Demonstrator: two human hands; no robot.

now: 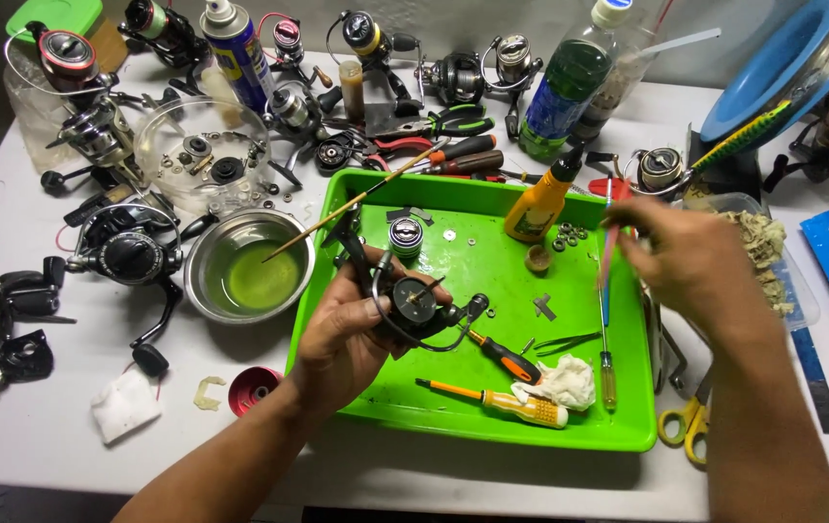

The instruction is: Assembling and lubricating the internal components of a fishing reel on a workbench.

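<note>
My left hand [337, 339] grips a black fishing reel body [405, 300] over the left part of the green tray [618, 426]. My right hand [690, 261] hovers over the tray's right edge, fingers pinched on a thin red and blue tool [605, 281] that hangs down. Inside the tray lie an orange-handled screwdriver [506, 356], a yellow-handled screwdriver [506, 404], tweezers [565, 341], a crumpled white cloth [565, 381], a small spool [405, 234], several small washers [569, 235] and a yellow squeeze bottle [542, 201].
A steel bowl [203, 281] of green liquid with a brush [356, 199] leaning in it sits left of the tray. Several reels, a spray can [238, 53], a green bottle [569, 82], pliers [448, 121], yellow scissors [686, 426] and a blue plate [782, 58] crowd the white table.
</note>
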